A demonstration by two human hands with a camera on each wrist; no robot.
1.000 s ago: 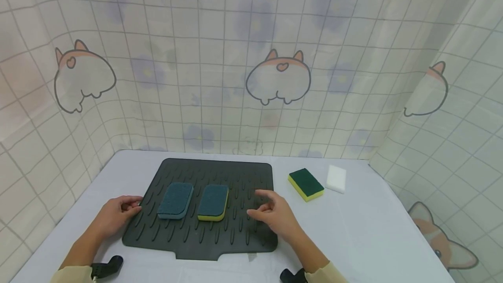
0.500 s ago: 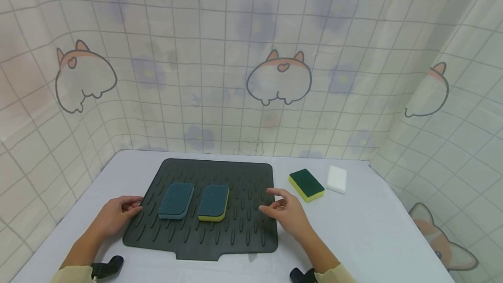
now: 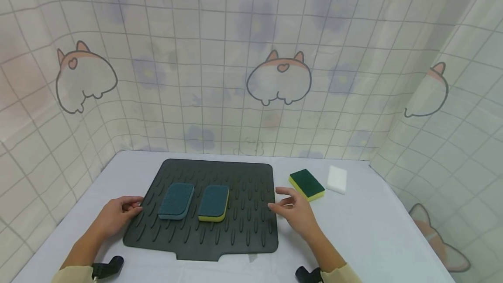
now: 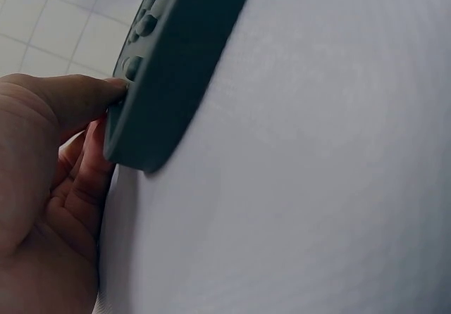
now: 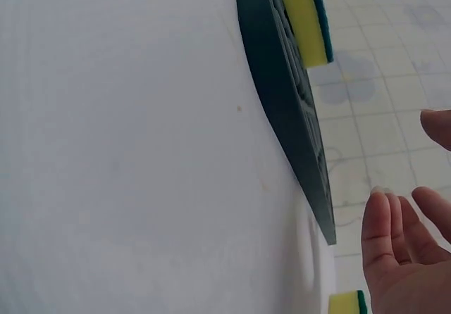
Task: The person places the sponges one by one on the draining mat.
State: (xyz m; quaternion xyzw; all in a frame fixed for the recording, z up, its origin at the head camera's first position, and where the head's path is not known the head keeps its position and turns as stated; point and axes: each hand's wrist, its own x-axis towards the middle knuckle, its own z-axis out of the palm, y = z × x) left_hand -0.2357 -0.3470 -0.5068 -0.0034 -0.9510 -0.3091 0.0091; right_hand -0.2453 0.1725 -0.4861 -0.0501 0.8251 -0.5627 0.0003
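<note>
A dark grey rubber drying mat with raised ridges lies on the white table. My left hand pinches its left edge; in the left wrist view the thumb presses on top and the other fingers reach below the rim. Two sponges rest side by side on the mat: an all-blue one and a blue-topped one with a yellow base. Beside the mat's right edge hovers my right hand, thumb and fingers apart and holding nothing, as the right wrist view of that hand confirms.
Right of the mat lie a green-and-yellow sponge and, farther right, a white sponge block. Patterned curtain surrounds the back and sides of the table. Black straps with camera mounts sit on both wrists.
My right hand has moved right, from over the mat's right part to its right edge. The left hand, the mat and the sponges stay in place.
</note>
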